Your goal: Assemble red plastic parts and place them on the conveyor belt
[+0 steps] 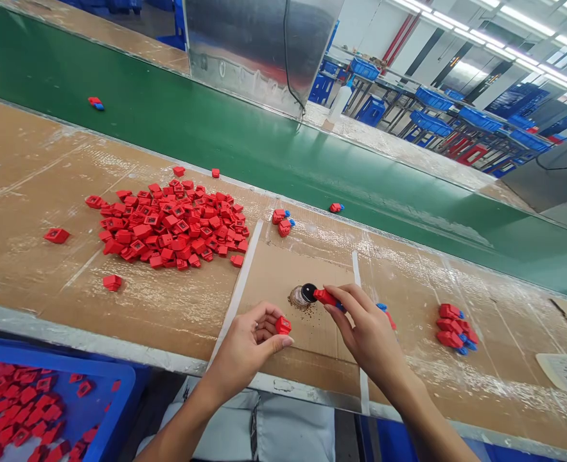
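My left hand (249, 340) is closed around a small red plastic block (283, 325), its hollow face turned up. Between the thumb and fingers of my right hand (367, 324) is a red-and-blue plastic piece (328, 298), its red end at a small round black pot (309, 292). Whether that end touches the pot's contents I cannot tell. The pot sits on a cardboard sheet (273, 269) with brown specks around it. Partly behind my right hand lies another red-and-blue piece (390, 317).
A heap of red blocks (177, 221) lies left on the bench. Red-and-blue pieces (451, 327) are grouped at right, with two more pieces (282, 221) behind the cardboard. A green conveyor belt (177, 128) runs behind. At lower left, a blue crate (114, 378) contains red blocks.
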A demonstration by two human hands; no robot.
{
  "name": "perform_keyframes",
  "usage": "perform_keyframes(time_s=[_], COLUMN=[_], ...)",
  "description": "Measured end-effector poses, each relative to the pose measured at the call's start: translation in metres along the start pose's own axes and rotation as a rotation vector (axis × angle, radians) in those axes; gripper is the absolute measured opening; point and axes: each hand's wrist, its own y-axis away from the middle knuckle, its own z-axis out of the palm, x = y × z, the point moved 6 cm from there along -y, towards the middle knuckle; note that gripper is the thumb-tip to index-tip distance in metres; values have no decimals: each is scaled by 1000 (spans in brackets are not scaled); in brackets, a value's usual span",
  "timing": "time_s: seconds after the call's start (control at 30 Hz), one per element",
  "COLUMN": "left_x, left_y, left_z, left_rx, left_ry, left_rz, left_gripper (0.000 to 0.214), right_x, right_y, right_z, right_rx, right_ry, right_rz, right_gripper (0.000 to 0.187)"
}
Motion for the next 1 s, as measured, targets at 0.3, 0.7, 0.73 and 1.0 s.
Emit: perform_keyframes(time_s=[0.3, 0.7, 0.73, 1.0], left_x=[2, 1, 0, -5], left_y=[0, 2, 2, 2], left_z=[-1, 0, 0, -1], left_rx=[-14, -28, -31, -30], left_ry=[-35, -35, -31, 47], left_rz=[10, 11, 10, -21], left_gripper=[20, 20, 19, 27], right_x=[0, 1, 1, 0], right_y=[0, 1, 1, 1], right_z=[1, 2, 2, -1], right_rx=[-22, -14, -14, 8], right_ry=[11, 0, -1, 3], right_rz=[12, 1, 0, 3], right_gripper=[26, 25, 24, 25])
